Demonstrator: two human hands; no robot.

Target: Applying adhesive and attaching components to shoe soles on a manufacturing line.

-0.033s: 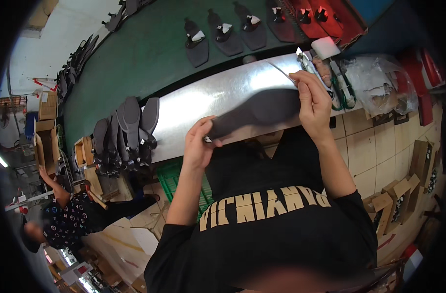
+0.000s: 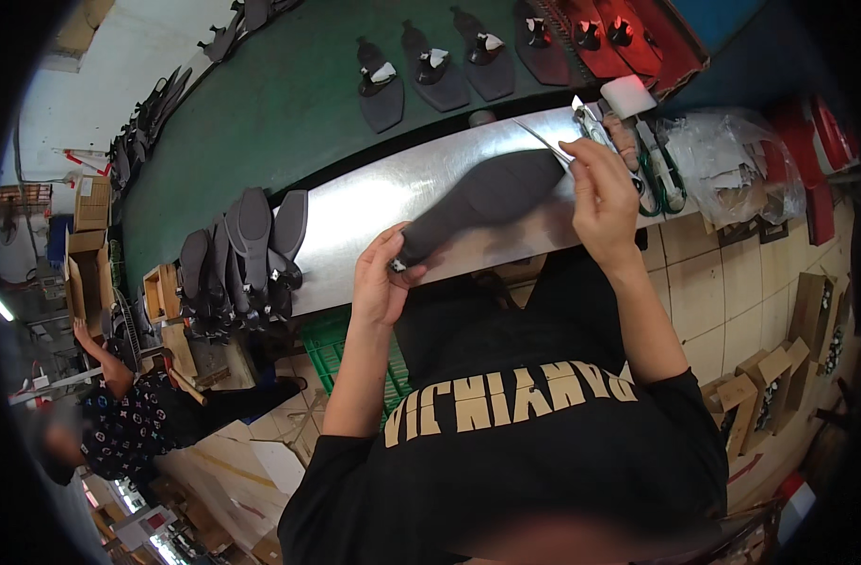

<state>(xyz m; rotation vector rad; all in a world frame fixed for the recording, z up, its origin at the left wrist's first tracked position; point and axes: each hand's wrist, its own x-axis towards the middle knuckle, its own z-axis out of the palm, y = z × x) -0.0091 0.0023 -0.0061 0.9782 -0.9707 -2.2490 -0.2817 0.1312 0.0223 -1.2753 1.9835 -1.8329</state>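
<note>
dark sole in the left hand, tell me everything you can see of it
The sole is dark grey, matt and long, perhaps rubber or foam, with a narrower middle and a broad part toward the right hand bearing faint lines. The left hand grips its left end, where a small shiny bit shows. It is held slanting, its right end farther from the body, in front of the metal table. Whether the right hand's thin tool touches it is unclear.
</note>
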